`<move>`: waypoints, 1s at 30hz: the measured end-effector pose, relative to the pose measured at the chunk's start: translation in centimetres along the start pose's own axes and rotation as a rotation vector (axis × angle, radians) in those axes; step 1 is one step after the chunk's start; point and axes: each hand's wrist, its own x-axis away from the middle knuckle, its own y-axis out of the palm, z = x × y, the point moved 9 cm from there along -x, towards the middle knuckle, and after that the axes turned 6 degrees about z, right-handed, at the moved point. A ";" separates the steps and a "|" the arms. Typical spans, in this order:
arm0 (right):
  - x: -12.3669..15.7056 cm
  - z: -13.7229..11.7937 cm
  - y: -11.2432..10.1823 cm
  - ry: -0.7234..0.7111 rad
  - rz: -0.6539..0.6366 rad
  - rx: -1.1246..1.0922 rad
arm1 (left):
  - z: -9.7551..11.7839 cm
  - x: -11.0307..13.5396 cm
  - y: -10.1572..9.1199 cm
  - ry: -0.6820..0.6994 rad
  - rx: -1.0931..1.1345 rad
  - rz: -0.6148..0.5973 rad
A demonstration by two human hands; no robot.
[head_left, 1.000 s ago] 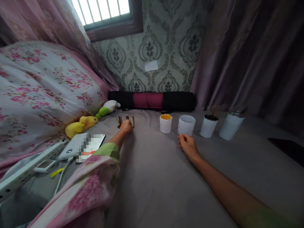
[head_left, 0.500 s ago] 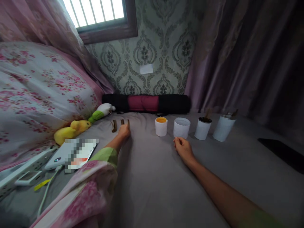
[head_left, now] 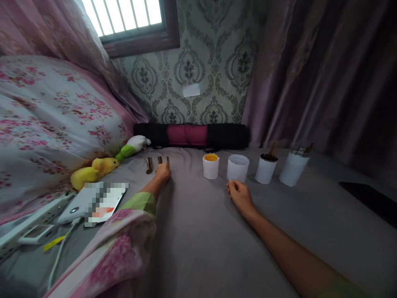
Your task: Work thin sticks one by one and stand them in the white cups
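My left hand lies low on the grey bed sheet, curled, its back toward me. Just beyond its fingers stand out thin brown sticks; the hand covers their near parts, and its fingertips are hidden. To its left rests a short brown piece with a rounded near end, untouched. My right hand is closed in a loose fist over the sheet, with nothing visible in it. Directly behind that fist is a white-wrapped cup. Another white cup, orange inside, is left of it.
On the right are a white-wrapped cup with a dark inside and a taller white jar, both holding brown sticks. A black flat object lies far right. At left are a plush toy, a power bank and a power strip.
Almost nothing differs. The view has shifted very slightly, and both hands keep their places beside the brown sticks and the white cup.
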 end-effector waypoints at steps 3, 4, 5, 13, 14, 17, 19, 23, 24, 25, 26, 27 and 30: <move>0.0 -0.1 0.0 -0.003 0.000 0.000 | -0.2 -0.2 0.2 -0.012 -0.004 -0.004; 0.0 -0.1 0.0 0.000 -0.003 0.001 | -0.2 -0.2 0.3 -0.012 -0.004 -0.006; 0.0 -0.1 0.0 0.007 -0.006 0.004 | -0.3 -0.3 0.3 -0.011 -0.005 -0.008; -0.1 0.2 0.3 -0.014 -0.013 -0.001 | -0.5 -0.7 0.3 0.006 -0.002 0.001; -0.1 0.2 0.3 -0.015 -0.011 -0.002 | -0.6 -0.7 0.3 0.006 -0.001 0.003; -0.1 0.2 0.2 -0.008 -0.001 -0.001 | -0.7 -0.8 0.2 0.002 0.000 0.000; -0.1 0.2 0.1 0.005 0.004 0.004 | -0.7 -0.8 0.2 0.000 -0.002 -0.004; -0.1 0.1 0.0 0.010 0.014 -0.001 | -0.7 -1.0 0.2 -0.004 -0.009 -0.013; -0.1 0.0 -0.1 0.006 0.018 -0.003 | -0.7 -1.0 0.2 -0.004 -0.011 -0.016; 0.0 -0.1 -0.1 0.003 0.019 -0.006 | -0.7 -1.0 0.2 -0.004 -0.012 -0.019; 0.0 -0.1 -0.1 0.001 0.020 -0.008 | -0.7 -1.0 0.2 -0.003 -0.012 -0.021; 0.0 -0.1 -0.1 0.000 0.019 -0.009 | -0.6 -1.0 0.1 -0.001 -0.013 -0.023; 0.1 -0.2 -0.1 -0.005 0.007 -0.010 | -0.6 -0.9 0.0 -0.001 -0.011 -0.025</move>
